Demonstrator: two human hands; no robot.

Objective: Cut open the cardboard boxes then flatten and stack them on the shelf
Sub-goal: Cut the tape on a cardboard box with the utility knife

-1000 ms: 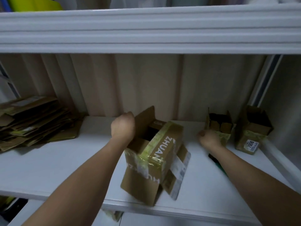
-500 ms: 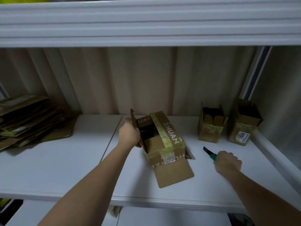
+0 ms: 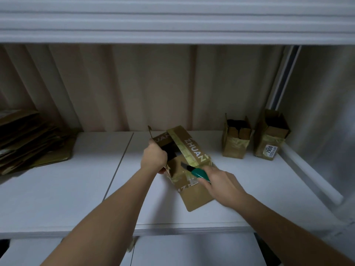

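A brown cardboard box (image 3: 187, 148) with yellowish printed tape lies on its side in the middle of the white shelf (image 3: 80, 189), one flap spread toward me. My left hand (image 3: 153, 157) grips the box's left flap edge. My right hand (image 3: 217, 182) holds a green utility knife (image 3: 196, 172), whose dark blade tip rests at the taped seam on the box's near face. A stack of flattened cardboard (image 3: 28, 141) lies at the shelf's far left.
Two small open-topped boxes stand at the back right: one (image 3: 235, 143) beside another bearing a white label (image 3: 269, 141). A shelf board (image 3: 172, 22) runs overhead. A white rail (image 3: 307, 169) borders the right side.
My right hand lifted the green knife from the shelf and brought it left onto the box's taped seam. My left hand kept its grip on the flap.
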